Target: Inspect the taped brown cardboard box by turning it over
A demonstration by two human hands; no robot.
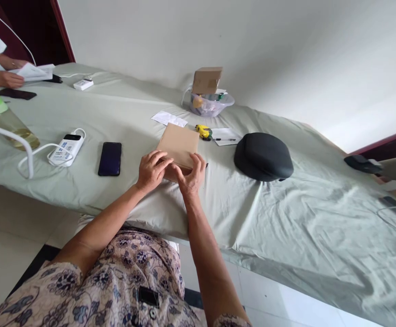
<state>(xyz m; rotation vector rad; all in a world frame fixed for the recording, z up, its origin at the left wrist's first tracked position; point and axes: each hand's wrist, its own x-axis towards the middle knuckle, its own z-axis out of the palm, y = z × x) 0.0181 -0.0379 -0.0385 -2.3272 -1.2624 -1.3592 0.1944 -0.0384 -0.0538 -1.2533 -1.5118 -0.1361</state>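
Item: brown rectangular cardboard box [180, 140], on the pale-green cloth-covered surface [307, 227], just ahead of the hands. Left hand [152, 170], right hand [191, 177]: half-curled, touching its near edge; firm grip cannot be told. Step, apparently: working the near edge. Next move seemingly calls for even thumb pressure.

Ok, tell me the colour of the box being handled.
The box is light brown, clearest in head view.
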